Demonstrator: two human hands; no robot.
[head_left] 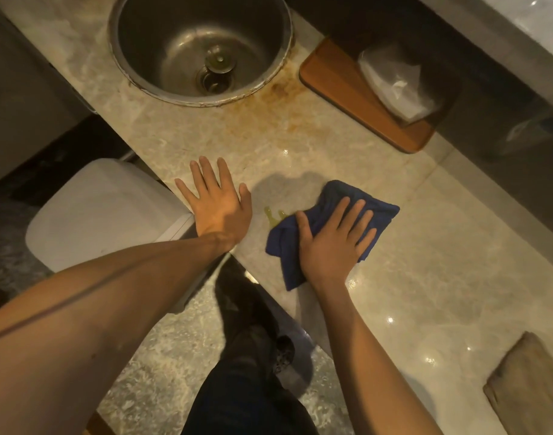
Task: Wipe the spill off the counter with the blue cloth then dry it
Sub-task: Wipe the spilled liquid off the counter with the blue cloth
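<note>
The blue cloth lies crumpled on the pale marble counter. My right hand presses flat on top of it, fingers spread. A small yellow-green spill shows on the counter just left of the cloth's edge, partly covered by it. My left hand rests flat and open on the counter near its front edge, to the left of the spill, holding nothing.
A round steel sink is set into the counter at the back, with brown stains beside it. A wooden board with a plastic bag stands at back right. A beige cloth lies at lower right. A white bin stands below the counter's edge.
</note>
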